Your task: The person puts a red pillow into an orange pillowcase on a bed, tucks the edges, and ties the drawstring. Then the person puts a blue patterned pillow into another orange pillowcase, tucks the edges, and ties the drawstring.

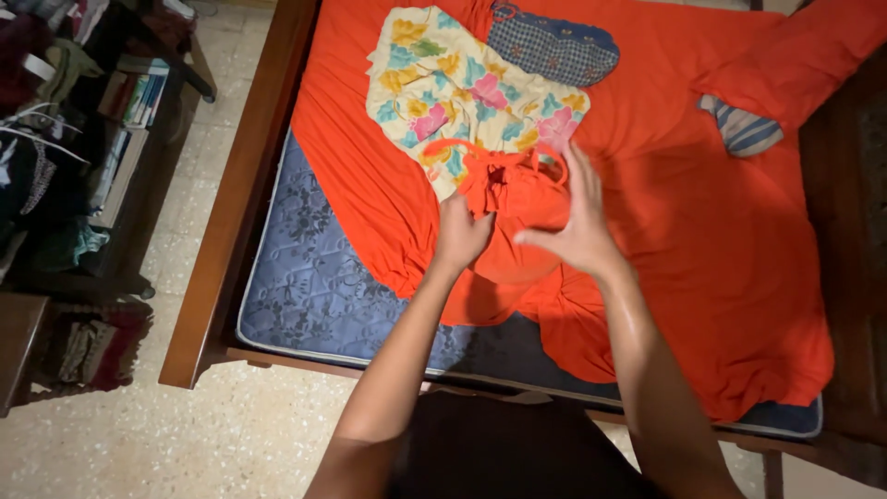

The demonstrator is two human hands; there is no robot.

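Both hands down on the bed [277, 120] now, working an orange top [508, 199] that lies mid-bed, its upper edge overlapping the lower hem of the floral cloth [462, 88]. Left hand [459, 236] is closed, pinching the top's lower left portion w/ fingers curled in; right hand [577, 222] is released, fingers spread, palm pressing flat on the top's right side. Big risk here: the top is nearly the same orange as the sheet [721, 240] under it, so the left hand could pinch sheet along w/ garment and drag the sheet further off the blue mattress [305, 277], which is already bare along the near-left of the bed. Thin straps [462, 148] sit loose just above the hands, lying on the floral cloth; any pull on the top may snag that cloth and shift it too. Checked pouch [552, 46] lies beyond the floral cloth, striped roll [744, 127] well to the right of it, both prob. safe. Right hand is only pressing, not holding, so a fold could slip loose under it.
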